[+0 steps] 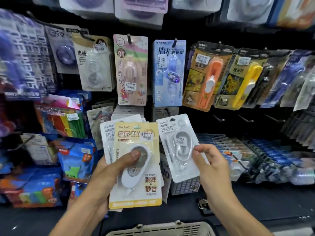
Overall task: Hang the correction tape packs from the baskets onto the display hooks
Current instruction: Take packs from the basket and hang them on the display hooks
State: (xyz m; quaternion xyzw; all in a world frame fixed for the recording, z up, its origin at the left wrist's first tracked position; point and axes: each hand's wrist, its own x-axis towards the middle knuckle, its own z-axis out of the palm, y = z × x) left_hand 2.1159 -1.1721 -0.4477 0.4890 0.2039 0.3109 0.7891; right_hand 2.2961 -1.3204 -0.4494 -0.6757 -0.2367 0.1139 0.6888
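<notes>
Right grip (208, 160) pinches white pack (179, 147); left grip (109, 171) holds stack (136, 167)

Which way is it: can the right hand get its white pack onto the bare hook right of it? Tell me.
Probably yes. The right hand pinches the white pack, and the bare hook juts out with nothing between them.

yellow-and-white pack (136, 167) up front, yellow band below | white pack (179, 147), grey print | pink pack (132, 70) on hook | pale blue pack (168, 74) | orange tape case (208, 79) | yellow tape case (245, 84) | beige basket (162, 229)
</notes>
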